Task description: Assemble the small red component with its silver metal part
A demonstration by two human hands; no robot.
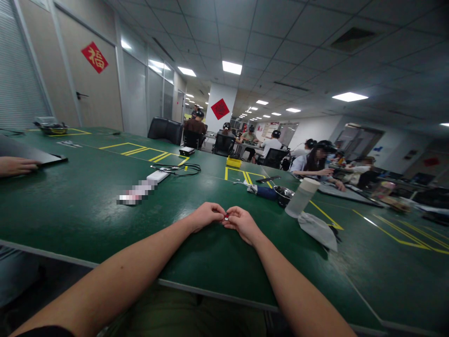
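A small red and white object (227, 217) is pinched between the fingertips of both hands, low over the green table (210, 252). It is too small to tell its kind. My left hand (207, 217) comes in from the left, thumb and index finger closed at the object's left side. From the right, my right hand (242, 223) has its fingers curled and closed on the same object. The fingertips of the two hands nearly touch, hiding part of it.
Left of my hands lie a white power strip (157, 175) and a black cable (185, 169). To the right are a dark blue pouch (263, 192), metal bowl (283, 195), frosted bottle (302, 199) and grey cloth (318, 229). Another person's hand (17, 166) rests at far left.
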